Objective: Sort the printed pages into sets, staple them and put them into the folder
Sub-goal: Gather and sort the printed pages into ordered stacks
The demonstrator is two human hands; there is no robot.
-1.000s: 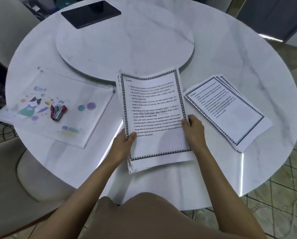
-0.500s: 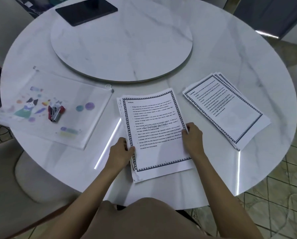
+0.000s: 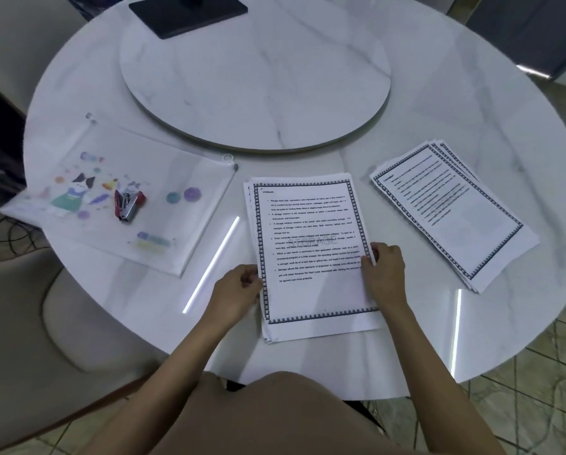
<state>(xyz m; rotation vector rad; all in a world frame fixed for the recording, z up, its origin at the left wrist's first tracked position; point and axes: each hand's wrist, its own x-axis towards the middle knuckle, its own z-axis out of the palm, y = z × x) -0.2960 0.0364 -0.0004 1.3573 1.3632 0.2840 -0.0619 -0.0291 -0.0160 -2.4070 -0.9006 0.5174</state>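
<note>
Vs 1 s ago: stack (image 3: 311, 257) no longer tipped up off the table (image 3: 472, 103); it lay flat, near the front edge, straight ahead of the person. Both hands were at the same 2 sides as before. Pile (image 3: 452, 211), folder (image 3: 117, 198) and stapler (image 3: 129, 205) lay where they had been.

Right hand (image 3: 385, 274) held the stack's right edge, thumb on the top sheet, fingers curled round the edge. Left hand (image 3: 235, 290) had fingers curled against the left edge, touching it; pinching or just pressing, could not tell.

Stack: white sheets, printed text inside a dark patterned border, edges slightly fanned at the left and bottom. Pile: same kind of bordered pages, loosely fanned, angled, right of the stack and apart from it. Folder: flat translucent plastic zip pouch with cartoon prints, left of the stack, zip pull at the corner nearest it. Stapler: small, red and metal, lying on top of the folder.

Table round, glossy white marble look, with bright light streaks reflected. Round turntable (image 3: 255, 77) of the same marble look sat in the middle, behind the stack. Dark flat tablet (image 3: 188, 11) lay on its far edge. Beige padded chair (image 3: 19, 323) at lower left, partly under the table. Both forearms crossed the table's front edge.
</note>
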